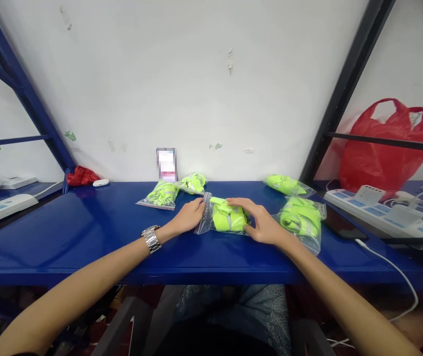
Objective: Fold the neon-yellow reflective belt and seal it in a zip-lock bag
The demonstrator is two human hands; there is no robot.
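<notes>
In front of me a clear zip bag (229, 220) lies on the blue table, with folded neon-yellow fabric and grey reflective strips inside. My left hand (189, 216), wearing a metal watch at the wrist, pinches the bag's zip edge on its left side. At the opposite end, my right hand (261, 222) curves around the bag, fingers on its upper edge and thumb near the lower one. Just right of that hand rests another filled zip bag (302, 220), partly behind my forearm. Further back lie more such bags: one at right (285, 184), two at left (162, 194).
A phone (166, 164) with a blurred screen leans on the wall. At right are a dark phone (345, 226) on a white cable, a power strip (382, 215) and a red plastic bag (384, 148). Metal frame posts (341, 94) flank the blue table (96, 232).
</notes>
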